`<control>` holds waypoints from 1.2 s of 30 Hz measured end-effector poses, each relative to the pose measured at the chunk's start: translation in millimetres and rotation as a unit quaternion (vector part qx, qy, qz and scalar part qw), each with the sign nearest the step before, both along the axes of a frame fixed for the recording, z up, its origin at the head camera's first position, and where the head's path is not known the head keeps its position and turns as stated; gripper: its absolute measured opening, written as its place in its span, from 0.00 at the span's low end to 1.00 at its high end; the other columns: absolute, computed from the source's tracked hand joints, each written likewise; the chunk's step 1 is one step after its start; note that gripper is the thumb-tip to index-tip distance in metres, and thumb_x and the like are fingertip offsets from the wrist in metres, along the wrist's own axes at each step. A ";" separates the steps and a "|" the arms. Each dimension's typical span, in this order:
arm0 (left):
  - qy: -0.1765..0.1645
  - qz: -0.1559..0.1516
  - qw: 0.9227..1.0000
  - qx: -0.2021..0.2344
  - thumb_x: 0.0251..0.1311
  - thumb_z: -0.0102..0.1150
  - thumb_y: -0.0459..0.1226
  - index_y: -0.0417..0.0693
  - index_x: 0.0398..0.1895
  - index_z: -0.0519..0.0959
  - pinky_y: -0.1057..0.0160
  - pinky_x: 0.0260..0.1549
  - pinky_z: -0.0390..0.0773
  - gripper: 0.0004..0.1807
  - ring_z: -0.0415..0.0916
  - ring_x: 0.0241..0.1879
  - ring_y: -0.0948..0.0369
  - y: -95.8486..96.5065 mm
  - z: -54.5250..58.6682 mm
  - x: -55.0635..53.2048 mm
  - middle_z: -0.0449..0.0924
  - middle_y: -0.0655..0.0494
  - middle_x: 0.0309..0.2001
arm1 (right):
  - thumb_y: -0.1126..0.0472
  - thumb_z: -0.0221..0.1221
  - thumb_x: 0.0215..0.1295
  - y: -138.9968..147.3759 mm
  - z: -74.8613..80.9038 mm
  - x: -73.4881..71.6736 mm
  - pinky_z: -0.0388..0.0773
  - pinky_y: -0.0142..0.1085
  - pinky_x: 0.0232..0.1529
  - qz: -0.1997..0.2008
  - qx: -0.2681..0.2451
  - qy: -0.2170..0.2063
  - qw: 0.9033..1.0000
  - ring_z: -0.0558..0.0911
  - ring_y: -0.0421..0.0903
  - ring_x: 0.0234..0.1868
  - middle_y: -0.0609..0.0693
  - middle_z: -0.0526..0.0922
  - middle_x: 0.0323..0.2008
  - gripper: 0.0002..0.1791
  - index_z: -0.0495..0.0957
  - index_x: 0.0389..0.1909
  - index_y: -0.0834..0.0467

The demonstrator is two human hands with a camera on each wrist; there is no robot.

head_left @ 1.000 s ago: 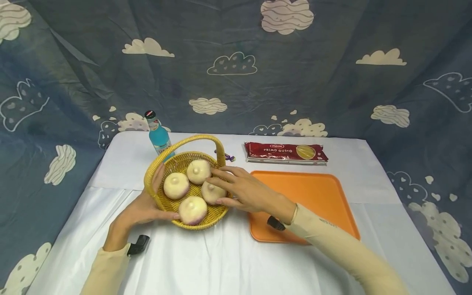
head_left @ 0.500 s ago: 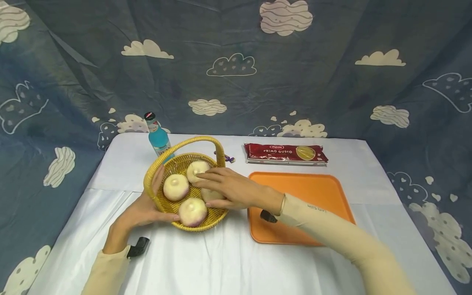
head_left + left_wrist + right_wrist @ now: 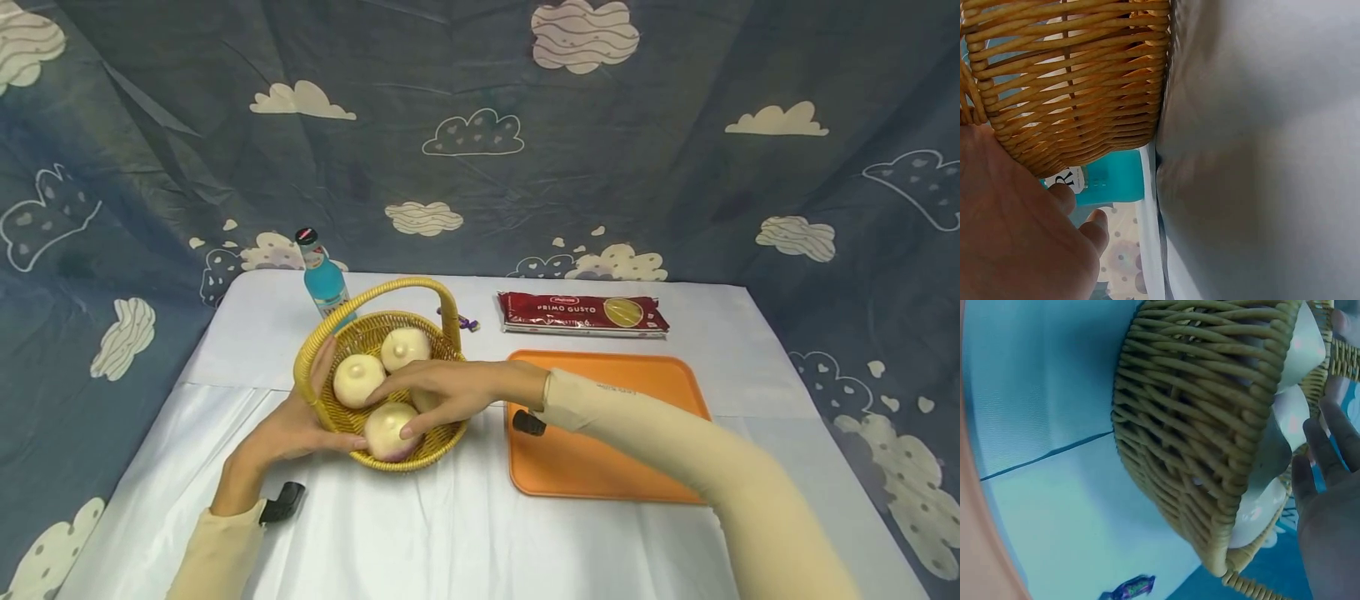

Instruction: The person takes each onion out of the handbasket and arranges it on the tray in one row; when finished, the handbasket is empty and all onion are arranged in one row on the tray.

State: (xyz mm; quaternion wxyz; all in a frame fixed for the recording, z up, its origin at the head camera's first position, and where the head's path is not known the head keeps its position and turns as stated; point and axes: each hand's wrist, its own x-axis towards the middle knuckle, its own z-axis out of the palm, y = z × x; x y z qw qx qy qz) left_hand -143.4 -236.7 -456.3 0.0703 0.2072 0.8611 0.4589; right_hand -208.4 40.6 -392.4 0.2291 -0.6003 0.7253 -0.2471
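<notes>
A yellow wicker basket (image 3: 408, 463) with an arched handle holds several white turnips with purplish undersides. My left hand (image 3: 288, 425) grips the basket's left side, its thumb at the front rim beside the front turnip (image 3: 386, 429). In the left wrist view, some fingertips show past the woven wall. My right hand (image 3: 450, 392) reaches over the basket's right side, thumb touching the front turnip and fingers stretched behind it. In the right wrist view its fingers (image 3: 1329, 450) look extended above the turnips. This hand partly hides the right-hand turnip (image 3: 424, 400). A left turnip (image 3: 358, 379) and a back turnip (image 3: 405, 346) lie beyond.
Behind the basket stands a blue bottle (image 3: 325, 283). A small purple-wrapped candy (image 3: 468, 323) lies near the handle's right foot. The red spaghetti packet (image 3: 581, 314) is at the back right. Under my right forearm sits an orange tray (image 3: 600, 471) on the white-covered table.
My right hand has moved left and toward me, from the right-hand turnip to the front turnip. The left hand and basket have stayed in place.
</notes>
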 end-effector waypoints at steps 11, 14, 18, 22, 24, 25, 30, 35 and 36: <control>0.012 -0.002 1.000 0.007 0.34 0.86 0.43 0.57 0.80 0.24 0.30 0.71 0.42 0.84 0.30 0.79 0.41 -0.7 0.8 0.0 0.19 0.53 0.80 | 0.54 0.64 0.68 -20.6 -3.2 -7.4 0.56 0.31 0.74 0.055 0.020 -0.021 0.998 0.67 0.38 0.70 0.46 0.76 0.66 0.26 0.75 0.65 0.55; 0.014 -0.004 1.000 0.005 0.34 0.86 0.44 0.60 0.80 0.24 0.30 0.71 0.42 0.84 0.29 0.79 0.41 -0.1 1.0 -0.1 0.19 0.52 0.80 | 0.56 0.65 0.67 -25.6 -3.4 -7.5 0.55 0.29 0.74 0.062 0.025 -0.019 0.998 0.68 0.38 0.70 0.47 0.76 0.65 0.26 0.75 0.64 0.57; 0.014 -0.004 1.000 0.004 0.35 0.86 0.44 0.62 0.80 0.23 0.30 0.71 0.41 0.83 0.29 0.79 0.42 0.1 1.8 -0.4 0.19 0.52 0.80 | 0.58 0.66 0.64 -31.0 -3.1 -7.5 0.55 0.27 0.73 0.062 0.044 -0.018 0.997 0.68 0.38 0.70 0.47 0.76 0.66 0.28 0.74 0.65 0.57; 0.010 -0.001 1.000 -0.006 0.36 0.86 0.45 0.58 0.80 0.23 0.30 0.71 0.42 0.83 0.29 0.79 0.42 -0.6 1.2 -1.1 0.18 0.53 0.80 | 0.58 0.68 0.61 -34.1 -4.0 -8.9 0.56 0.27 0.72 0.060 0.058 -0.009 0.996 0.68 0.39 0.68 0.46 0.76 0.66 0.30 0.75 0.65 0.55; 0.007 0.001 1.000 -0.011 0.36 0.85 0.46 0.57 0.80 0.23 0.31 0.71 0.42 0.83 0.29 0.79 0.43 -0.6 0.5 -1.7 0.18 0.55 0.80 | 0.57 0.70 0.60 -34.7 -5.2 -10.6 0.56 0.27 0.72 0.058 0.060 -0.006 0.996 0.69 0.38 0.68 0.45 0.76 0.65 0.31 0.75 0.65 0.55; 0.006 0.001 1.000 -0.012 0.36 0.85 0.47 0.56 0.80 0.23 0.31 0.71 0.42 0.83 0.29 0.79 0.43 -0.6 0.0 -1.9 0.18 0.56 0.80 | 0.56 0.70 0.59 -35.0 -6.0 -11.6 0.56 0.28 0.72 0.057 0.061 -0.006 0.996 0.69 0.38 0.67 0.44 0.77 0.65 0.31 0.75 0.64 0.54; 0.008 0.002 1.000 -0.009 0.35 0.86 0.46 0.62 0.79 0.22 0.33 0.72 0.43 0.84 0.31 0.79 0.44 -0.5 -1.7 -1.5 0.18 0.58 0.80 | 0.55 0.73 0.54 -36.4 -7.4 -12.2 0.57 0.28 0.71 0.055 0.079 -0.015 0.995 0.69 0.37 0.66 0.42 0.77 0.64 0.34 0.76 0.64 0.53; 0.010 0.005 1.000 -0.011 0.36 0.85 0.47 0.69 0.78 0.21 0.33 0.71 0.45 0.83 0.34 0.79 0.42 -1.2 -1.9 0.3 0.19 0.56 0.81 | 0.55 0.74 0.53 -37.1 -9.1 -9.2 0.57 0.29 0.72 0.050 0.100 -0.008 0.994 0.68 0.38 0.67 0.41 0.77 0.65 0.35 0.76 0.64 0.50; 0.009 0.006 1.000 -0.012 0.37 0.85 0.47 0.70 0.78 0.21 0.33 0.71 0.45 0.83 0.34 0.79 0.42 -1.4 -2.0 0.6 0.20 0.55 0.81 | 0.55 0.74 0.54 -37.1 -9.7 -8.9 0.56 0.29 0.72 0.050 0.102 -0.007 0.993 0.68 0.38 0.67 0.41 0.77 0.65 0.35 0.76 0.65 0.50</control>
